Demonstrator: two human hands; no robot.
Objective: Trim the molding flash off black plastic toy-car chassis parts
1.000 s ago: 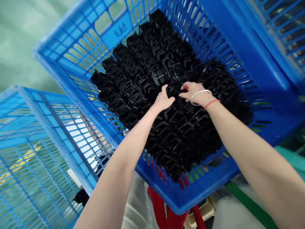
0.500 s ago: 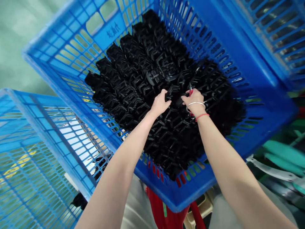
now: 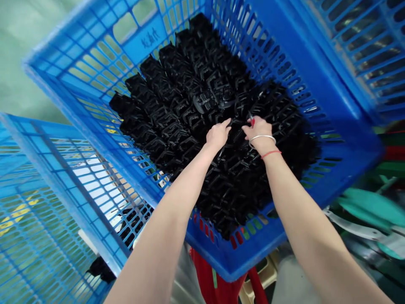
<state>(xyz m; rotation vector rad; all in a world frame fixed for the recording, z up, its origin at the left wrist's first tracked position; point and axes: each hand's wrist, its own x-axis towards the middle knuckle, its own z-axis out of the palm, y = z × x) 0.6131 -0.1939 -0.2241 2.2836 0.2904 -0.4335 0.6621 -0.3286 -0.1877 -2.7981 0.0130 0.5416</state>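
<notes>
Big blue crate (image 3: 233,270) took up most of the view, slatted walls, set at a slant, one corner toward the wearer. Second blue crate (image 3: 68,185) sat at the left, yellow marks on its mesh. Third blue crate (image 3: 357,50) showed only in part, upper right, just beside the main one. Black parts (image 3: 164,105) lay in the main crate, packed close in rows, many nested one against another; dark on dark, single outlines hard to separate. Red thing (image 3: 205,270) showed below the near corner, partly hidden by the crate. Turquoise thing (image 3: 373,209) lay lower right, outside the crate, blurred.

Both bare arms reached in over the near side. Left hand (image 3: 217,136) was at the middle of the black parts, index finger stretched forward and thumb near it, fingertips at a dark piece; couldn't tell whether it was gripped. Right hand (image 3: 261,130) was just beside, a small gap between the two, fingers closed around a red-handled tool (image 3: 252,122), its thin tip pointing away from the wearer. Right wrist had a pale bracelet (image 3: 267,136) and, further up the arm, a thin red cord (image 3: 271,153).
</notes>
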